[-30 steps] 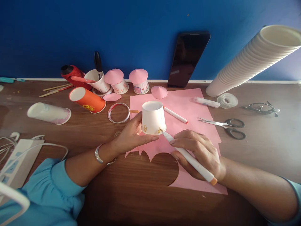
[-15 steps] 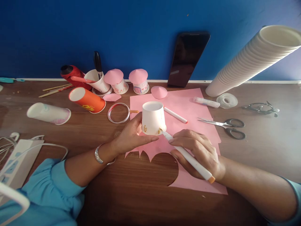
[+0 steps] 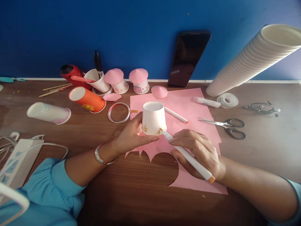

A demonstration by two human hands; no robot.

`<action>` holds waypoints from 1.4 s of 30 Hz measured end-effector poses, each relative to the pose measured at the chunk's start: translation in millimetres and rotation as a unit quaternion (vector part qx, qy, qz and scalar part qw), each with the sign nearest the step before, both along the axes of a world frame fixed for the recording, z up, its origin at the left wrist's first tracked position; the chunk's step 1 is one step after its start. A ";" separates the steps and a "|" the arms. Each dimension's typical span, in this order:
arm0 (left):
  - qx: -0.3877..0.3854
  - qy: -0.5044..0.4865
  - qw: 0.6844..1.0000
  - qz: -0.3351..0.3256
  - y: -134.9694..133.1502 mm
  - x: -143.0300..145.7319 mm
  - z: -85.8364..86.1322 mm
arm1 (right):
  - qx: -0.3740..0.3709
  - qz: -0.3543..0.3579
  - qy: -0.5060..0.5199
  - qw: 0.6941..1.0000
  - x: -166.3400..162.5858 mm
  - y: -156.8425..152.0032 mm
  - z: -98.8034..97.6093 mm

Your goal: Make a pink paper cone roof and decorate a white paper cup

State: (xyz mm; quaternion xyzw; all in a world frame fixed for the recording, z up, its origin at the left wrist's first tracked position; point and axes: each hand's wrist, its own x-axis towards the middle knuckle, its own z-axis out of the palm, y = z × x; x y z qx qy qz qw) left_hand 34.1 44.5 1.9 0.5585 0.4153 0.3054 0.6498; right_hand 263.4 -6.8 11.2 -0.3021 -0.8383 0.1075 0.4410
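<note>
My left hand (image 3: pixel 131 133) holds a short white paper cup piece (image 3: pixel 154 117) by its left side and lower edge, wide rim down. Two small brownish-yellow leafy marks show low on its wall. In my right hand (image 3: pixel 196 150) is a white marker (image 3: pixel 191 161) with an orange-brown end, its tip at the right-hand mark. Below the cup lies a cut sheet of pink paper (image 3: pixel 199 185). On it rest a white pen (image 3: pixel 176 115) with a red end and a pink paper cone (image 3: pixel 159 92).
Two decorated cups with pink cone tops (image 3: pixel 138 76) stand at the back. Leftward are an orange cup (image 3: pixel 87 99), a white cup (image 3: pixel 49 113) and a tape ring (image 3: pixel 118 113). Rightward are scissors (image 3: pixel 231 127), clear tape (image 3: pixel 227 100), a leaning phone (image 3: pixel 189 59) and a tall cup stack (image 3: pixel 254 59).
The right-hand brownish-yellow mark on the cup has grown slightly. The marker tip has shifted a little; both hands keep their holds.
</note>
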 end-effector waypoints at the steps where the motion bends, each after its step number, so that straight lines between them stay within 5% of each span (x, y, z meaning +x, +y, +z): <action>1: -0.001 0.002 1.000 0.000 -0.1 -0.2 -0.1 | -0.002 0.000 0.000 1.000 0.0 0.0 -0.3; 42: 0.003 0.005 1.000 0.000 1.2 0.2 1.2 | -0.011 -0.004 -0.002 1.000 -0.6 0.1 1.5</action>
